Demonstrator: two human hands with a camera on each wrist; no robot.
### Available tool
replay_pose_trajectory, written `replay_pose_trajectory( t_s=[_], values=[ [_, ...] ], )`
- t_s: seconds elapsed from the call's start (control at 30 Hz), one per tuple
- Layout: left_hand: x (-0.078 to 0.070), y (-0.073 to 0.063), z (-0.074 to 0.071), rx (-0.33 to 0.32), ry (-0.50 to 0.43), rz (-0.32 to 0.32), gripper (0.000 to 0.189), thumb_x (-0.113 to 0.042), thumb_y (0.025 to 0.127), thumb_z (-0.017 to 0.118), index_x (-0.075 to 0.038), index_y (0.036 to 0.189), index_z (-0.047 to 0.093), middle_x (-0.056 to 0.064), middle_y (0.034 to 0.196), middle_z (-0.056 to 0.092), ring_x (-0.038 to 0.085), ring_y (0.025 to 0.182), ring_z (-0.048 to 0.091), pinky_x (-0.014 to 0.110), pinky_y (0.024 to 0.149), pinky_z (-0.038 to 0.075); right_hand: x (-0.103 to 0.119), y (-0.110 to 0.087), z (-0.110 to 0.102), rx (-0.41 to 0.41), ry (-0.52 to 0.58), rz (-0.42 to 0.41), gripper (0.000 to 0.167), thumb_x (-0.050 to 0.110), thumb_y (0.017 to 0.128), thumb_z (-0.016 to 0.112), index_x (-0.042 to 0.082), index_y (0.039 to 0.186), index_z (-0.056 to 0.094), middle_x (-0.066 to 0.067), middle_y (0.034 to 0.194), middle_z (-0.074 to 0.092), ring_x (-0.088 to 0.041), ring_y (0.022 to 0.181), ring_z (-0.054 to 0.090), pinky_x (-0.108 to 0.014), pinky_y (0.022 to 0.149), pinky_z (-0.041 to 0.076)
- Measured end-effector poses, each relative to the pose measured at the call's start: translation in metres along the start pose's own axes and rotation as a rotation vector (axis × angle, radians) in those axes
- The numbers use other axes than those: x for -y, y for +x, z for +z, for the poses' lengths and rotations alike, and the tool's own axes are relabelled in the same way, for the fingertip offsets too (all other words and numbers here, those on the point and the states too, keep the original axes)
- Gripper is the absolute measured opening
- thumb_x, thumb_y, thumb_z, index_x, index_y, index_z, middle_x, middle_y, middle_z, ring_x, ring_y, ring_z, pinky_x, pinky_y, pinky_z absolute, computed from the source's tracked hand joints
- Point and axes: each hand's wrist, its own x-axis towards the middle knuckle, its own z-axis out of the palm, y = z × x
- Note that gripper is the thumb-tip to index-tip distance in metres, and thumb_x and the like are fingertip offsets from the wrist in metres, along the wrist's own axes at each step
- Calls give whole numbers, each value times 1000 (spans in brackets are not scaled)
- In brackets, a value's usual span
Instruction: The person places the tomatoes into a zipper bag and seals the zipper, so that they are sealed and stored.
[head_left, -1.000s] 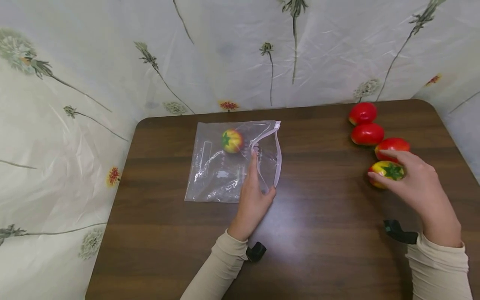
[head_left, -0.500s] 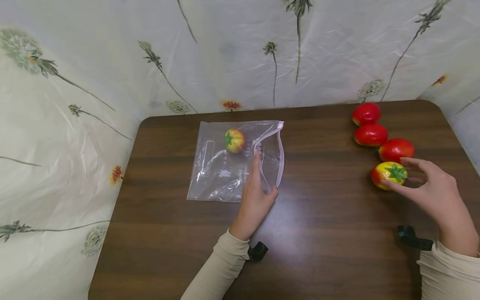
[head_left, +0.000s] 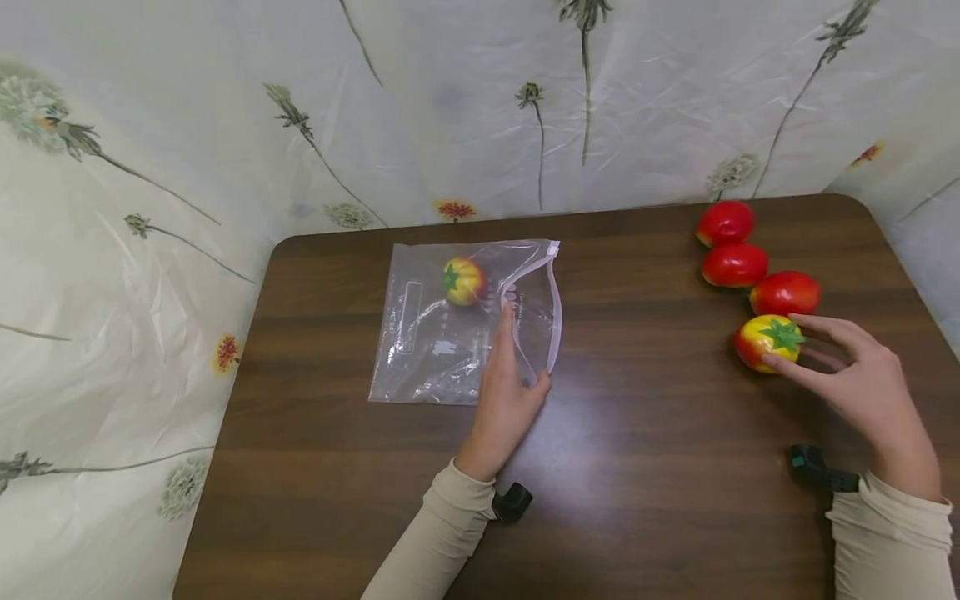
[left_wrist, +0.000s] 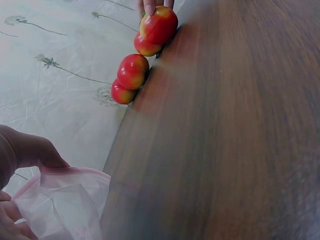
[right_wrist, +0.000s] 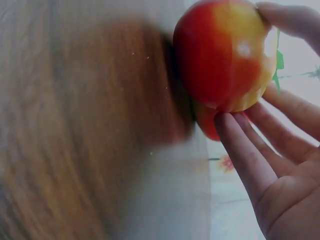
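Observation:
My left hand [head_left: 504,408] holds the open mouth of a clear zip bag [head_left: 390,375] lying on the table; thumb and forefinger spread its pinkish zip edges, also seen in the left wrist view. Inside the bag sits a yellow-red toy tomato [head_left: 465,282] with a green star-shaped top. My right hand [head_left: 873,387] has its thumb and fingertips around a second yellow-red toy tomato [head_left: 767,344], at the near end of a row. In the right wrist view, thumb and fingers meet opposite sides of this tomato [right_wrist: 220,55].
Beyond the gripped tomato, a red toy tomato [head_left: 786,293], another red one [head_left: 735,265] and a third [head_left: 725,223] run toward the back right edge of the brown wooden table [head_left: 637,467]. A flower-printed plastic sheet [head_left: 465,108] hangs behind and at the left.
My right hand has drawn back a little to the right, uncovering more of the tomato, which stays in its place by the row. The left hand and bag have kept still.

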Motion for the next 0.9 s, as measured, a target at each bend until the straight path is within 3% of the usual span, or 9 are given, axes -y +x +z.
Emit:
replay_pose_trajectory(
  t_s=[0.23,0.47,0.67,0.9],
  values=[
    [2,-1,-1,-4,12,5,111,2,80,78,-13,167,12,13,170,30,25,155,34,44,124,36,-4,1,5,20,-2,-2,75,17,83,87,5,149,53,34,122,42,19,107,41,7,82,38],
    [2,-1,-2,-14,9,26,110,3,79,78,-12,167,12,12,170,30,25,155,34,45,123,37,-3,0,7,26,27,28,78,20,84,87,16,152,50,17,133,51,28,96,46,5,80,42],
    [2,0,-1,-9,15,26,110,3,79,78,-10,166,13,13,169,30,24,155,34,44,123,37,-3,0,7,-2,73,-48,71,9,82,87,18,146,59,21,129,53,19,106,50,5,84,41],
    [1,0,0,-7,22,20,106,1,79,78,-4,165,17,17,167,34,26,154,37,46,123,38,-5,-2,7,-13,85,-41,70,9,82,86,19,146,59,18,131,55,17,108,51,5,85,41]
  ],
)
